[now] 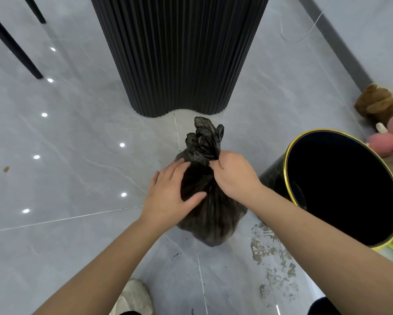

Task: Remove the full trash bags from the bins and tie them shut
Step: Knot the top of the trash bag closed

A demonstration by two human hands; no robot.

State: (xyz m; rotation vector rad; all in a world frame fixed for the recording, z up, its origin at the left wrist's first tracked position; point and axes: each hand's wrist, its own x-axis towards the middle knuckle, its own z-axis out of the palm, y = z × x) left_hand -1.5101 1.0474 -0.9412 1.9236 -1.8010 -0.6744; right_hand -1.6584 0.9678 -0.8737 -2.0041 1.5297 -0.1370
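A full black trash bag (213, 214) stands on the grey tiled floor in the middle of the view, its top gathered into a twisted bunch (203, 139). My right hand (233, 173) grips the bag's neck just below that bunch. My left hand (170, 189) lies with straight fingers against the left side of the neck, thumb touching the plastic. To the right stands the round black bin (273, 178) with a gold rim, its inside dark and holding no bag.
A ribbed black column (179, 53) rises right behind the bag. Black furniture legs (16, 46) stand at far left. Plush toys (382, 110) lie at the right edge. Scuffed stains (270, 258) mark the floor. My shoe (134, 296) shows at the bottom.
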